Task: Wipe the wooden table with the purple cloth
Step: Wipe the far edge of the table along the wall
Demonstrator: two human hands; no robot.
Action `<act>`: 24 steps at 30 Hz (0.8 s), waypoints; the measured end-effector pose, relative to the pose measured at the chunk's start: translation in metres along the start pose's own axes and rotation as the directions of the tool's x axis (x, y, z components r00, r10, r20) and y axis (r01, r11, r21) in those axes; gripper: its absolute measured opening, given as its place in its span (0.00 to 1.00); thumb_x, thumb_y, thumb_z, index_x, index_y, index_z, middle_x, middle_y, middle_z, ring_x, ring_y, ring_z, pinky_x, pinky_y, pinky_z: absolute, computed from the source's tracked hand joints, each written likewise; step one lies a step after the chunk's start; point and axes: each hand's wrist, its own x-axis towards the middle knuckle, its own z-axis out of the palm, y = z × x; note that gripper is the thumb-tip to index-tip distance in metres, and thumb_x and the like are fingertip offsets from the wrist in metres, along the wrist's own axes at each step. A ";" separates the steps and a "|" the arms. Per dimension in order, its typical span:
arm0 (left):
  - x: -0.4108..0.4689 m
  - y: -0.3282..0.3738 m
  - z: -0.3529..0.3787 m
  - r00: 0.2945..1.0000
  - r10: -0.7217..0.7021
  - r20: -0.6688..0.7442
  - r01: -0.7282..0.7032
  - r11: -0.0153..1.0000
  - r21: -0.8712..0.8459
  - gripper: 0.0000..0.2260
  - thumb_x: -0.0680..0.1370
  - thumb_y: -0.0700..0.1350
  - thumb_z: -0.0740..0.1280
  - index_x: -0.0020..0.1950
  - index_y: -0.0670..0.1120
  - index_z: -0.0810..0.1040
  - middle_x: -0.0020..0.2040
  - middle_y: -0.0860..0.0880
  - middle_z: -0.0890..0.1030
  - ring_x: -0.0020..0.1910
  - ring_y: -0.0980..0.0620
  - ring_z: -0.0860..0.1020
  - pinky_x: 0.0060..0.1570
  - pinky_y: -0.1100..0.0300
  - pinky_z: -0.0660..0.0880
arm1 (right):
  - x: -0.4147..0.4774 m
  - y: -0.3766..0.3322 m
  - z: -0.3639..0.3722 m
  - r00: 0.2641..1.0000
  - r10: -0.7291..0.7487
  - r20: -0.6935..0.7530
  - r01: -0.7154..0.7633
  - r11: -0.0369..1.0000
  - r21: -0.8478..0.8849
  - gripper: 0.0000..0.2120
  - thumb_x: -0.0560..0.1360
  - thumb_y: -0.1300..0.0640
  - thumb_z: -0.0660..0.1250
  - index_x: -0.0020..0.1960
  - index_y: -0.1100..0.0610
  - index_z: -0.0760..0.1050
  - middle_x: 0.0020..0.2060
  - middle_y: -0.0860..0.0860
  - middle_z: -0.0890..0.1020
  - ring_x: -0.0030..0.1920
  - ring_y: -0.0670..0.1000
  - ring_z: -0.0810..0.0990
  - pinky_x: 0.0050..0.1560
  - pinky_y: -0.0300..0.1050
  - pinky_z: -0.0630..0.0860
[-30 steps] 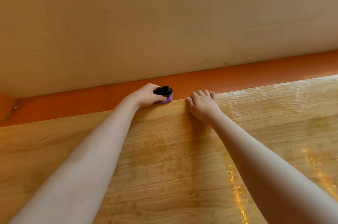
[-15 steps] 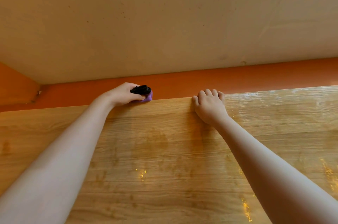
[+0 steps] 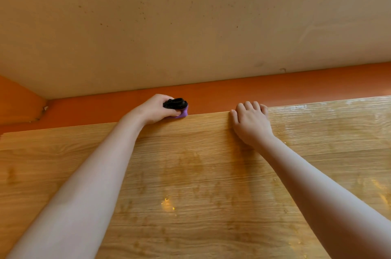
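- Since a second ago the left hand (image 3: 153, 109) and its purple cloth (image 3: 183, 113) have slid leftward along the far edge, away from the right hand (image 3: 251, 124). The gap between the hands is wider than it was then and about the same as half a second ago.
- Right hand keeps its place on the far edge throughout.
- Cloth sits at the left hand's fingertip end, on the side facing the right hand, pressed to the far edge of the wooden table (image 3: 201, 174). Only a small purple corner shows below the thumb.
- Black bunched material (image 3: 175, 103) sits on top of the purple part, inside the same grip. What it is cannot be told.
- Left hand: fingers and thumb curled round the cloth bundle, thumb along the near side, knuckles toward the orange band (image 3: 296, 85) behind the table.
- Right hand: palm down on the tabletop, fingers (image 3: 248, 106) close together and bent over the far edge, hooking it. It holds nothing else.
- Hands are well apart, with bare wood between them and both forearms stretched out over the table.
- Beyond both hands, past the orange band, a beige wall (image 3: 190, 26) with small dark specks.
- Nearer than the hands, between the forearms, a bright yellow glare spot (image 3: 167, 203) on the wood.
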 end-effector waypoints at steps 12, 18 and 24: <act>-0.027 -0.076 -0.070 1.000 -0.007 0.018 0.008 0.998 -0.058 0.08 0.75 0.37 0.69 0.43 0.50 0.80 0.31 0.64 0.81 0.33 0.71 0.77 0.33 0.77 0.68 | -0.007 -0.069 -0.013 0.998 0.049 -0.047 -0.049 0.999 0.009 0.16 0.80 0.51 0.53 0.62 0.57 0.71 0.61 0.56 0.75 0.64 0.57 0.66 0.65 0.52 0.59; -0.021 -0.087 -0.080 0.993 0.060 0.102 -0.063 0.998 0.026 0.07 0.75 0.41 0.70 0.50 0.40 0.81 0.32 0.55 0.76 0.30 0.59 0.71 0.29 0.67 0.65 | -0.012 -0.224 0.032 0.990 -0.140 0.011 0.139 0.985 0.103 0.19 0.80 0.49 0.51 0.64 0.57 0.69 0.63 0.54 0.73 0.68 0.55 0.65 0.74 0.51 0.48; -0.045 -0.164 -0.145 0.991 0.004 0.135 -0.009 0.999 0.038 0.07 0.75 0.42 0.71 0.53 0.46 0.81 0.45 0.50 0.81 0.45 0.54 0.77 0.47 0.59 0.69 | -0.006 -0.239 0.049 0.998 -0.065 -0.015 0.066 0.996 0.057 0.20 0.78 0.47 0.46 0.59 0.55 0.70 0.57 0.53 0.75 0.61 0.55 0.68 0.68 0.50 0.54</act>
